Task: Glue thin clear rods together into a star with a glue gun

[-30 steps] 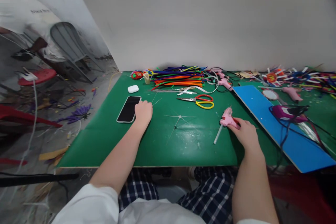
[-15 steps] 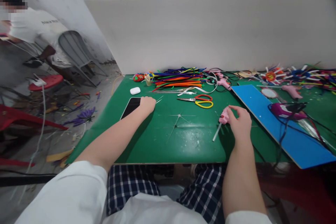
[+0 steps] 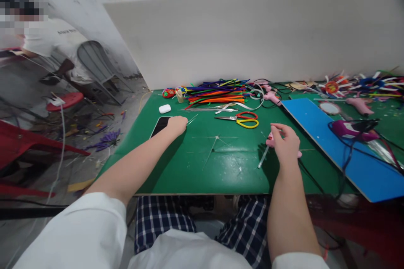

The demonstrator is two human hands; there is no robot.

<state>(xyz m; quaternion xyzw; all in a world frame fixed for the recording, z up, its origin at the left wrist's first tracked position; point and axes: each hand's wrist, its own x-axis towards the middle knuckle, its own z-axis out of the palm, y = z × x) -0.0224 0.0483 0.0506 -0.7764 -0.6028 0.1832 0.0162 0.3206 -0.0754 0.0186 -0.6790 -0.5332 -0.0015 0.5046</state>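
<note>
My left hand (image 3: pixel 177 127) is closed on thin wires (image 3: pixel 192 119) whose tips stick out to its right; it rests by a black phone (image 3: pixel 160 125). My right hand (image 3: pixel 285 142) has its fingertips pinched together over a pink glue gun (image 3: pixel 270 140), with a clear glue stick (image 3: pixel 263 157) pointing down-left from it. Whether the fingers grip the gun is hard to tell. Between the hands, thin wires joined in a star (image 3: pixel 216 137) lie on the green table (image 3: pixel 189 176). Scissors (image 3: pixel 237 119) with red and yellow handles lie behind the star.
A bundle of colourful pipe cleaners (image 3: pixel 217 94) lies along the white partition (image 3: pixel 246 38). A white case (image 3: pixel 164 109) sits at the back left. On the right are a blue board (image 3: pixel 341 147), a purple tool (image 3: pixel 350 130) and cables. A person in white sits at far left.
The view has shifted slightly. My right hand has moved a little over the glue gun, its thumb and finger now closer together. My left hand has barely moved.
</note>
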